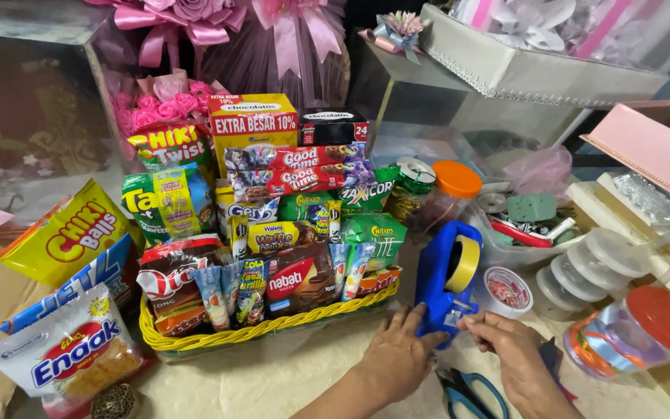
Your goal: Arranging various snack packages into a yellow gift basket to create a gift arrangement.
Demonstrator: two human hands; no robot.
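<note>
Hands (pixel 459 353) pinching (glossy) blue tape dispenser (pixel 445 279)

Only 2 hands and parts of 2 forearms of the person show, at the bottom edge of the head view. The left hand (pixel 401 353) is bare, with no ring, watch or glove to be seen; its forearm is bare too, with no sleeve as far as the frame reaches. The right hand (pixel 512 349) is likewise bare, its fingers without rings and its wrist without a band. The fingernails look short and unpainted, though they are small in view. No cuff or other clothing shows anywhere.
</note>
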